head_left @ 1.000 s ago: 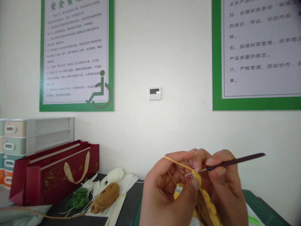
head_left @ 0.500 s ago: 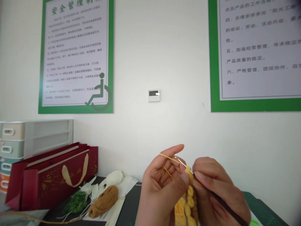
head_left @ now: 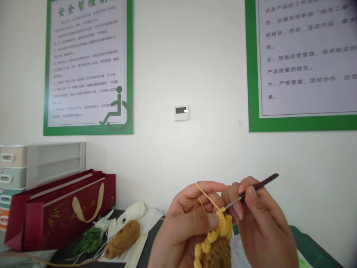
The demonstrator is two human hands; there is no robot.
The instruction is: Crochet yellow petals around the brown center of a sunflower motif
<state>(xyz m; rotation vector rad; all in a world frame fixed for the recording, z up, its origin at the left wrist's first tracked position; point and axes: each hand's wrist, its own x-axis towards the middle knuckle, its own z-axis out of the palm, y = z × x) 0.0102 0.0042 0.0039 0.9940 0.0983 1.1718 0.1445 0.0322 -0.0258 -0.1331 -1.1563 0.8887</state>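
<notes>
My left hand (head_left: 189, 223) pinches the top of a crochet piece (head_left: 220, 245), brown in its body with a bumpy yellow edge. A strand of yellow yarn (head_left: 208, 195) runs over its raised index finger down to the stitches. My right hand (head_left: 262, 219) grips a crochet hook (head_left: 260, 185) with a dark handle and a metal shaft. The handle points up and to the right, and the shaft slants down to the yellow stitches; its tip is hidden there.
Left on the dark table lie a brown yarn skein (head_left: 123, 240), green yarn (head_left: 89, 240) and white yarn (head_left: 135, 211). Behind them stand a dark red gift bag (head_left: 72, 212) and a drawer unit (head_left: 57, 160). A green cutting mat (head_left: 315, 247) lies at right.
The crochet hook has swung from handle down-right to handle up-right as my right hand turned. The crochet piece has tilted, showing its brown side, and my left index finger has lowered.
</notes>
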